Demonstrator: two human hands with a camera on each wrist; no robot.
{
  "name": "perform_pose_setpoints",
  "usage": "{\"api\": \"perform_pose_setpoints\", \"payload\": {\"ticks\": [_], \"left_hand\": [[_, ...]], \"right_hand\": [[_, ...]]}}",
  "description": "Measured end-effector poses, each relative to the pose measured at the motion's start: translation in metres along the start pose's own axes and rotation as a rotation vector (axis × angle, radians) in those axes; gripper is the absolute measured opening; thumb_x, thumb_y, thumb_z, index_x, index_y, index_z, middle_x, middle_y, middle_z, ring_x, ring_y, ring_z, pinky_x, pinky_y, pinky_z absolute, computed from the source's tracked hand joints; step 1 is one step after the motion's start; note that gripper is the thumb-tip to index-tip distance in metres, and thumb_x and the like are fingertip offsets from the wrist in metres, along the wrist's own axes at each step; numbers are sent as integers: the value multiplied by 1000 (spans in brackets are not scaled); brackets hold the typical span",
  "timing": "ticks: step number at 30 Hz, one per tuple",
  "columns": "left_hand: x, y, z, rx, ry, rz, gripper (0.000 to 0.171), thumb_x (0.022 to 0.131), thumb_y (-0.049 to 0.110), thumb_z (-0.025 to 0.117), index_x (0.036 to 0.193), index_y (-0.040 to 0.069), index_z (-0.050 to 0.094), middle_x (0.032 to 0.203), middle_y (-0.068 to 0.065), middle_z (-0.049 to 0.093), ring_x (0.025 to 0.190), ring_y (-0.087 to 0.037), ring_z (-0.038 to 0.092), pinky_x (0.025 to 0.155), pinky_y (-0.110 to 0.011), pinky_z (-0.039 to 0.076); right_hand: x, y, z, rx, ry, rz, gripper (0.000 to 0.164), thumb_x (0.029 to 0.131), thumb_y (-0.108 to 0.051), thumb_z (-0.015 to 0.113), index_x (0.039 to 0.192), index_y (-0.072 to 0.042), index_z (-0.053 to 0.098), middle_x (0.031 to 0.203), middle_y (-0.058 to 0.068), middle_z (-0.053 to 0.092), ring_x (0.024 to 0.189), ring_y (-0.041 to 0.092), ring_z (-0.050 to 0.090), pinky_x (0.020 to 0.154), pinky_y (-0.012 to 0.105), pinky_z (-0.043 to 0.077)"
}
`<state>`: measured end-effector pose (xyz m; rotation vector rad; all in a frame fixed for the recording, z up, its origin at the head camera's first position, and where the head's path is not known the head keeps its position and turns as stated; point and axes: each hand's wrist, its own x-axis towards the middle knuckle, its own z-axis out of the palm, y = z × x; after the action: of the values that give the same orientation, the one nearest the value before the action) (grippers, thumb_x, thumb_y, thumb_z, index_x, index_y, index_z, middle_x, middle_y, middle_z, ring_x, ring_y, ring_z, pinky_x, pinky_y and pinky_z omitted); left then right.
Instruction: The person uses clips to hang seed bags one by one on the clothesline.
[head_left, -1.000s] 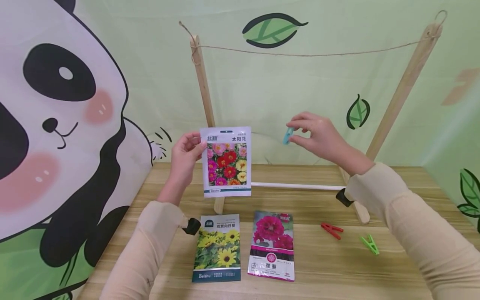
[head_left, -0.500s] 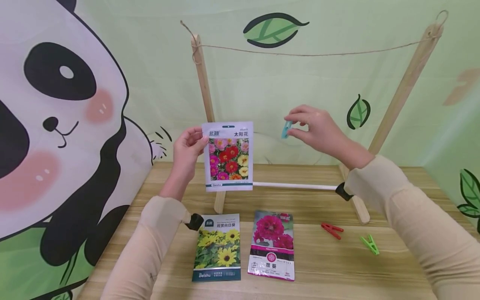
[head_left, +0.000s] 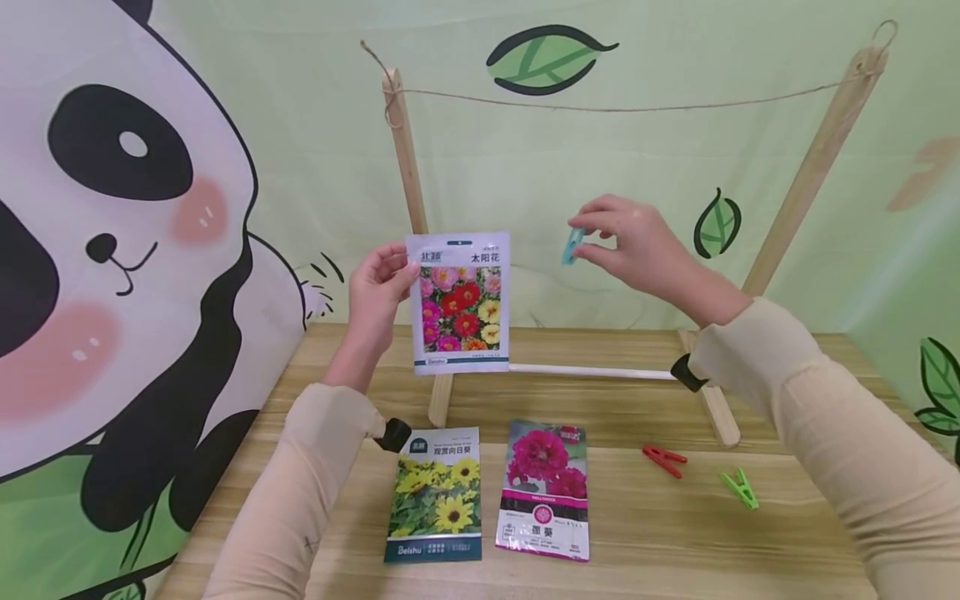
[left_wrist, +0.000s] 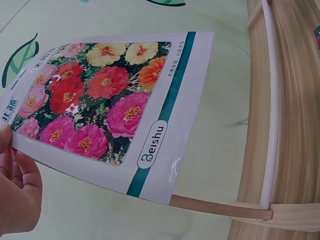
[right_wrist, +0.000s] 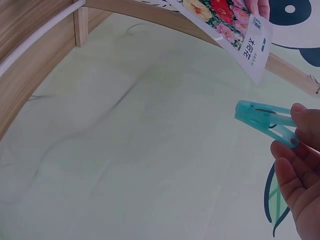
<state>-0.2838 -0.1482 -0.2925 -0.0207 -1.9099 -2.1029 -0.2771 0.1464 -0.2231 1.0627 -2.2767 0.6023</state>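
My left hand (head_left: 382,287) pinches a white seed packet (head_left: 461,304) by its upper left edge, with red, pink and yellow flowers on its front. The packet hangs upright before the left post, below the twine (head_left: 600,109). In the left wrist view the thumb lies over the front of the seed packet (left_wrist: 100,100). To the right, my right hand (head_left: 637,246) holds a light blue clothespin (head_left: 573,247) between thumb and fingers. The right wrist view shows the clothespin (right_wrist: 265,120) gripped by its handle ends, its nose pointing away from the fingers and apart from the packet.
Twine runs between a left wooden post (head_left: 408,167) and a right wooden post (head_left: 817,167), joined low by a white rod (head_left: 592,372). On the table lie a sunflower seed packet (head_left: 435,496), a hollyhock packet (head_left: 543,492), a red clothespin (head_left: 663,460) and a green clothespin (head_left: 740,488).
Both hands have risen, the left with the flower packet and the right with the blue clothespin. The packet has also shifted slightly right. Things on the table have stayed put.
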Motion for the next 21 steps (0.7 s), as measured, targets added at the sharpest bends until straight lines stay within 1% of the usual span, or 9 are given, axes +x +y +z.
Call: {"api": "perform_pose_setpoints", "payload": {"ticks": [8,12,15,21], "left_hand": [[2,6,5,-9,8,2,20,82,10,60,102,12,57,89,2,57,80,-12,52,65,-19,45],[3,9,8,-20,14,12,21,82,9,60,103,11,57,90,0,57,80,-13,52,65,-20,45],[5,11,9,-27,17,18,20,82,9,60,102,11,57,91,0,58,80,-13,52,65,-20,45],[7,15,13,-38,19,20,20,82,9,61,102,11,58,92,0,58,81,-14,52,67,-21,46]], "right_hand": [[4,-2,-1,-11,12,28,27,73,-5,70,97,6,64,96,15,62,78,24,59,67,32,50],[6,-2,-2,-16,13,30,27,73,-5,69,98,5,64,96,15,61,78,24,58,66,32,50],[8,-2,-2,-21,32,24,26,74,-4,69,98,5,64,97,15,62,78,24,58,65,32,49],[11,-4,-3,-29,69,40,25,75,-5,67,99,4,65,98,15,62,80,23,57,63,31,47]]}}
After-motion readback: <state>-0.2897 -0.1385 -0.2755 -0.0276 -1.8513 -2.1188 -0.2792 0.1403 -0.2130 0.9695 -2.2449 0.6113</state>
